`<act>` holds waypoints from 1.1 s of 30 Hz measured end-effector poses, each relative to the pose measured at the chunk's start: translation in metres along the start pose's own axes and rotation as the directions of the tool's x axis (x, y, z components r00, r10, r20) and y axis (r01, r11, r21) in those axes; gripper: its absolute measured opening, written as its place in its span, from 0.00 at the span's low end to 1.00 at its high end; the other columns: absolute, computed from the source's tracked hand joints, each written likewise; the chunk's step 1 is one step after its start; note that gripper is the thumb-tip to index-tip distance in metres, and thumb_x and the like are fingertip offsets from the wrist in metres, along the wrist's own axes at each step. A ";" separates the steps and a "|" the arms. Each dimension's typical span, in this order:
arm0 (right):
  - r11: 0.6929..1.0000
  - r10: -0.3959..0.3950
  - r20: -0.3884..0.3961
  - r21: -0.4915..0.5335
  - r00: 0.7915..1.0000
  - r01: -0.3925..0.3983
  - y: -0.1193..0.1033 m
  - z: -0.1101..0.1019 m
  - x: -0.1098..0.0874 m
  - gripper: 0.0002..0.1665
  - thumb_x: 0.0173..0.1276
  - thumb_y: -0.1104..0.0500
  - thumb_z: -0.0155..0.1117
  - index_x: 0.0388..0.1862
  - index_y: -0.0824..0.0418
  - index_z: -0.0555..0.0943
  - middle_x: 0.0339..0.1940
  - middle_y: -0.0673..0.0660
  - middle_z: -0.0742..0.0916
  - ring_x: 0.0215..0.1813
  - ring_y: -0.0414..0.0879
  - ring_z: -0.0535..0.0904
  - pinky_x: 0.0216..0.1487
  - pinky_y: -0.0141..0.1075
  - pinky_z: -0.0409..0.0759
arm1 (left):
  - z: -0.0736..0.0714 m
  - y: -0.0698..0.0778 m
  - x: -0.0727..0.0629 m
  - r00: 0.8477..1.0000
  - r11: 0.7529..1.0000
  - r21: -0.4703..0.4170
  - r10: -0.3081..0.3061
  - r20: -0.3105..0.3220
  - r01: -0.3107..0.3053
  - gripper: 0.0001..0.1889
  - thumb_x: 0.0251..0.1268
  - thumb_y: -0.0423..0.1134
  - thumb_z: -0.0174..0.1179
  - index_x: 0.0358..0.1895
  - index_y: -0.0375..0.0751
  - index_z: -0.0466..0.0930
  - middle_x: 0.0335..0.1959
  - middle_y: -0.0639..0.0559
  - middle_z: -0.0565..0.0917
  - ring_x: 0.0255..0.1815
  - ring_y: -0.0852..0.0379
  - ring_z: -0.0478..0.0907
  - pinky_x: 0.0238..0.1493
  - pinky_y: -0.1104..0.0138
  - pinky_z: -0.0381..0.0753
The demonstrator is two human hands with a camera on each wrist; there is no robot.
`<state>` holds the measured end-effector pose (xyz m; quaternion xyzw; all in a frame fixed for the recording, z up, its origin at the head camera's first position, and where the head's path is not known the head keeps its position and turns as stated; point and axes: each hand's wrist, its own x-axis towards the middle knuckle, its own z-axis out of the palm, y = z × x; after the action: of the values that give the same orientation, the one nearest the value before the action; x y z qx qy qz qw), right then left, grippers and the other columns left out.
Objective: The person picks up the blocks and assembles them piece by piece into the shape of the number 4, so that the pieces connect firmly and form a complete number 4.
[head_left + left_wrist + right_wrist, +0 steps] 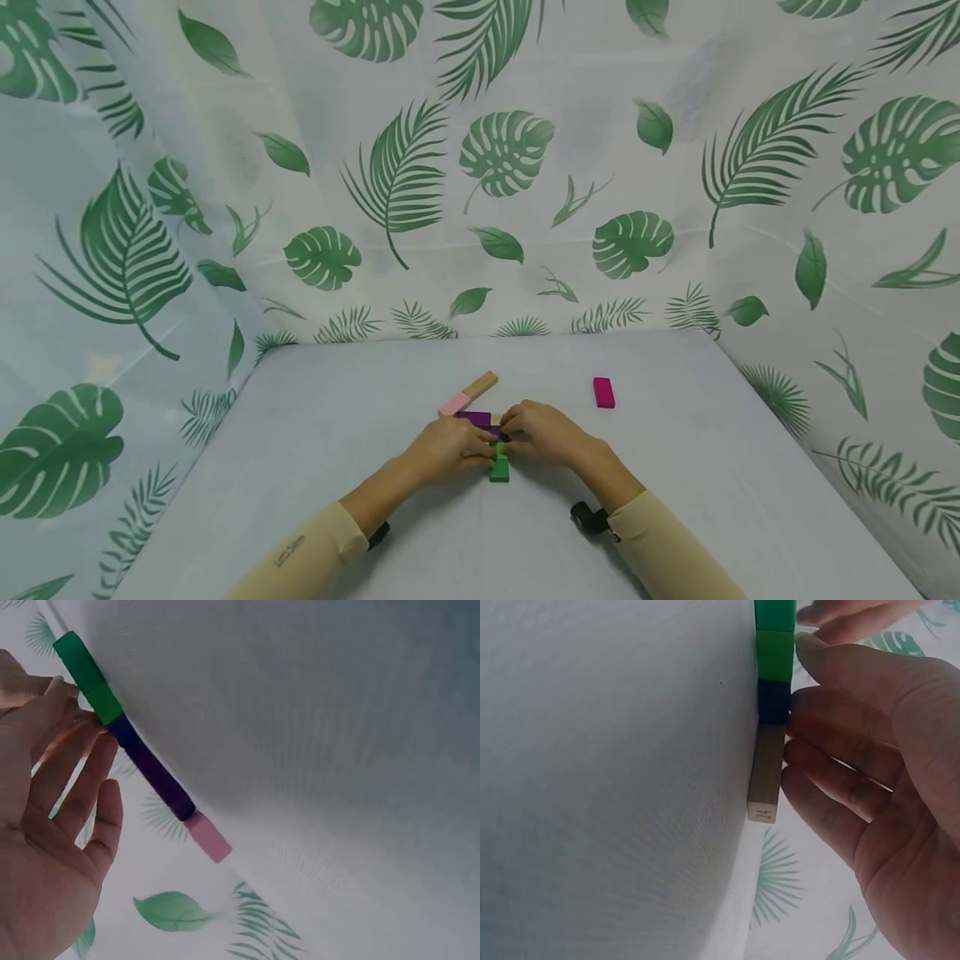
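Observation:
Both hands lie over a cluster of coloured rectangular blocks on the white table. My left hand [450, 450] reaches in from the left, its fairly straight fingers at the dark blue block [124, 730] and bright green block [104, 703]. A darker green block [498, 471] sits at the near end. From the right, my right hand [543, 433] touches the row's side, thumb by the bright green block, fingers along the dark blue block and a plain wooden block [765, 769]. Leftward runs a purple block [474, 418]; a pink block [453, 405] adjoins its far end.
Another wooden block [481, 384] extends from the pink one, slanting away to the right. A magenta block [603, 392] lies apart at the back right. Leaf-printed cloth [525, 275] hangs behind the table and along both sides.

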<state>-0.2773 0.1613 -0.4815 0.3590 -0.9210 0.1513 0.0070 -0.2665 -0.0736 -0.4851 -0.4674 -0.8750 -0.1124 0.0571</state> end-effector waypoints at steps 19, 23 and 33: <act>0.999 -0.029 -0.055 0.026 0.998 0.030 0.004 -0.007 -0.005 0.17 0.68 0.52 0.75 0.51 0.60 0.90 0.57 0.57 0.89 0.61 0.52 0.84 0.63 0.49 0.82 | 0.001 0.006 0.001 1.000 1.000 -0.020 -0.013 0.022 0.014 0.10 0.70 0.49 0.69 0.48 0.53 0.94 0.55 0.57 0.90 0.56 0.62 0.86 0.58 0.65 0.84; 0.998 0.020 -0.092 0.062 0.996 -0.014 0.012 -0.012 -0.009 0.16 0.70 0.52 0.74 0.50 0.60 0.91 0.58 0.59 0.89 0.62 0.54 0.83 0.65 0.52 0.81 | 0.003 0.004 0.002 1.000 1.000 -0.024 -0.011 0.027 0.012 0.10 0.69 0.49 0.69 0.48 0.53 0.94 0.55 0.57 0.90 0.55 0.63 0.86 0.59 0.66 0.84; 0.967 0.256 -0.157 0.039 0.954 -0.253 0.046 -0.036 -0.023 0.22 0.71 0.48 0.72 0.55 0.64 0.88 0.58 0.60 0.89 0.64 0.60 0.82 0.64 0.57 0.80 | 0.004 0.003 0.001 1.000 0.999 -0.032 -0.012 0.024 0.013 0.10 0.70 0.48 0.69 0.48 0.52 0.94 0.55 0.56 0.90 0.55 0.62 0.86 0.58 0.68 0.84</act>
<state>-0.2939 0.2188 -0.4628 0.2243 -0.9545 0.1879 0.0582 -0.2648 -0.0705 -0.4886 -0.4640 -0.8766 -0.1214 0.0384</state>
